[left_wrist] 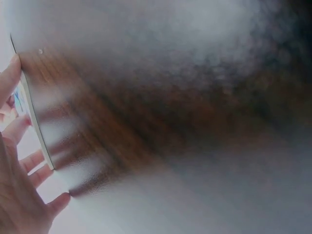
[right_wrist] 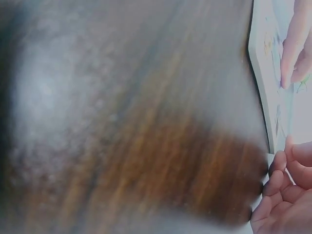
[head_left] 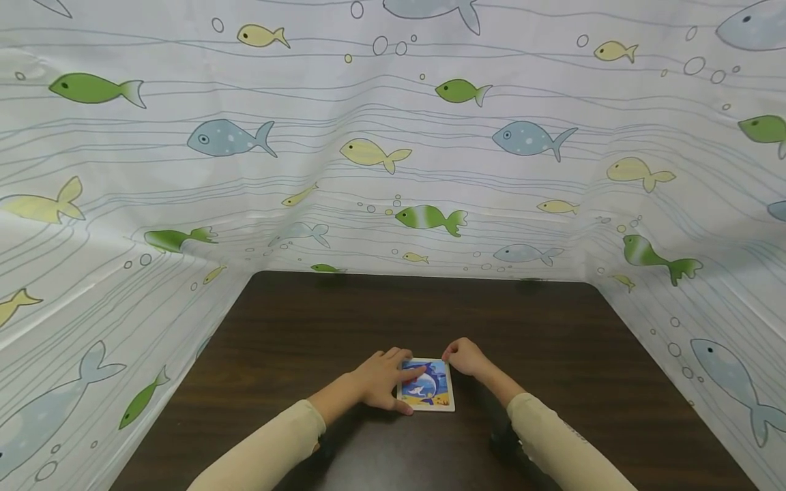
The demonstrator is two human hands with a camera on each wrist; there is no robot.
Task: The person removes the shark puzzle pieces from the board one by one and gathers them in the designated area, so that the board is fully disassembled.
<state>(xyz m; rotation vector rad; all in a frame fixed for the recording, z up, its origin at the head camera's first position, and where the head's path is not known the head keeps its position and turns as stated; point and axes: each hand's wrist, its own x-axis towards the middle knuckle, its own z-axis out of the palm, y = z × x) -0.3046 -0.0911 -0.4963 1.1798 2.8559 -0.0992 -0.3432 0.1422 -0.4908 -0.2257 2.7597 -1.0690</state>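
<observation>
A small square dolphin picture board (head_left: 443, 390) with a pale raised rim lies flat on the dark table. My left hand (head_left: 379, 380) spreads over its left side: the thumb rests at the near left corner, one finger lies across the picture, and others reach the far left edge. In the left wrist view, that hand's fingers (left_wrist: 17, 127) line the board's edge. At the far right corner, my right hand (head_left: 467, 357) has curled fingers, thumb and forefinger pinching the corner. The right wrist view shows these fingertips (right_wrist: 279, 161) against the board's end (right_wrist: 265, 97).
The brown wooden table (head_left: 295, 320) extends around the board. A white fish-patterned sheet (head_left: 368, 184) rises along its back and both sides. Both forearms, in pale sleeves (head_left: 270, 443), come in from the near edge.
</observation>
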